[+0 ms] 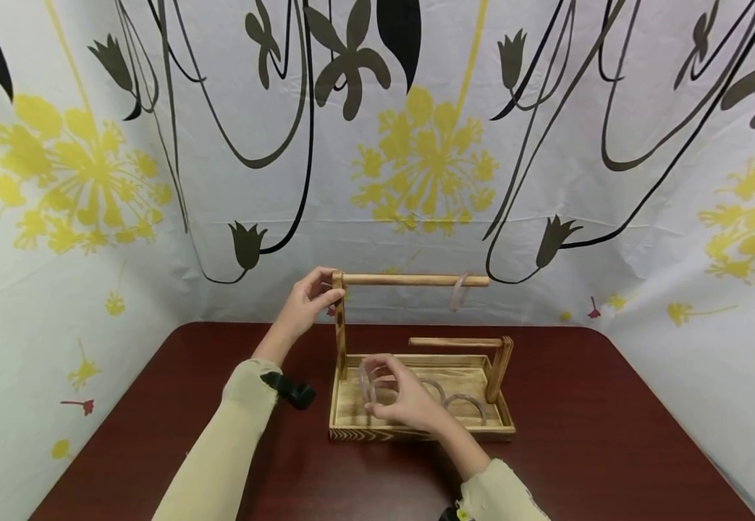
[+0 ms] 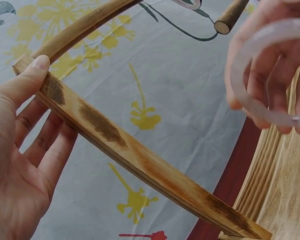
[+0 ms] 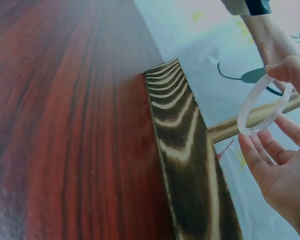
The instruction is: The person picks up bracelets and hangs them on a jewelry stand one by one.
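My left hand [image 1: 307,304] grips the top of the tall left post [image 2: 105,130] of a wooden bangle stand, thumb on the near face and fingers behind. Above the left part of the stand's tray [image 1: 423,435], my right hand [image 1: 406,394] pinches a pale translucent bangle [image 3: 250,107] between thumb and fingers. One more bangle [image 1: 458,293] hangs near the free end of the upper rod [image 1: 410,279]. Inside the tray lie other bangles [image 1: 467,397], partly hidden by my right hand. The lower rod [image 1: 455,342] carries nothing.
The stand rests on a dark red-brown table [image 1: 585,434]. A short post [image 1: 499,370] rises at the tray's right end and bears the lower rod. Behind the table hangs a white cloth [image 1: 416,188] with yellow and dark plant prints.
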The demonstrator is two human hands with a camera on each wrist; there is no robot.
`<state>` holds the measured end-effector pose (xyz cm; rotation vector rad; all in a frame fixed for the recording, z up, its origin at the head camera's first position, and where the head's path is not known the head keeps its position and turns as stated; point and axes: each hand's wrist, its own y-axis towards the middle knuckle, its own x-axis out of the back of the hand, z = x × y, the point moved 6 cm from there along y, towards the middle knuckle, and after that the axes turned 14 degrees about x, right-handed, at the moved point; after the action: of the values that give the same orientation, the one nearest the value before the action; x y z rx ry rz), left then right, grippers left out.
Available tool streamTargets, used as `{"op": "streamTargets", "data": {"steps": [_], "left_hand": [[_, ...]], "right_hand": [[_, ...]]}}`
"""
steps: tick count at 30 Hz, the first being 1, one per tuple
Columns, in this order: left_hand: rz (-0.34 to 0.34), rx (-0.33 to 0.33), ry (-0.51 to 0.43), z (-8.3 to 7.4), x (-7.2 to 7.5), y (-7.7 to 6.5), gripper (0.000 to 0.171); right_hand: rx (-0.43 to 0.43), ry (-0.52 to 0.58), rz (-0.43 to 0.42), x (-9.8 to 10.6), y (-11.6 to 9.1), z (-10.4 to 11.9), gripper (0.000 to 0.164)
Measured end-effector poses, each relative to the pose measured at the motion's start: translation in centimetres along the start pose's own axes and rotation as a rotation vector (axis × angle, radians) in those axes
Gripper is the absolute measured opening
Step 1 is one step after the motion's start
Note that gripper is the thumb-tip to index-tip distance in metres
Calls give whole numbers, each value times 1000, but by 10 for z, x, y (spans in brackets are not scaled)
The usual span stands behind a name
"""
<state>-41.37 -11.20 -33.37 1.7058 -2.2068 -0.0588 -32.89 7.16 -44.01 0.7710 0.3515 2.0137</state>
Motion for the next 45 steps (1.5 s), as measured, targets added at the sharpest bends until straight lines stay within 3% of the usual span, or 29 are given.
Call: {"op": "streamTargets", "data": {"steps": [15, 26, 33, 45], "left_hand": [[2, 5, -20, 1, 0, 2, 28], [-16, 27, -6, 1, 0, 2, 29], [-16, 22, -2, 0, -2, 1, 29], [4, -6, -5, 0, -2, -8, 28]], "right_hand": [[25, -5, 21, 18, -2, 29, 67], [14, -3, 37, 44, -1, 46, 66], [83, -25, -22, 67, -3, 59, 63], [99, -140, -145, 108, -10, 85, 64]]}}
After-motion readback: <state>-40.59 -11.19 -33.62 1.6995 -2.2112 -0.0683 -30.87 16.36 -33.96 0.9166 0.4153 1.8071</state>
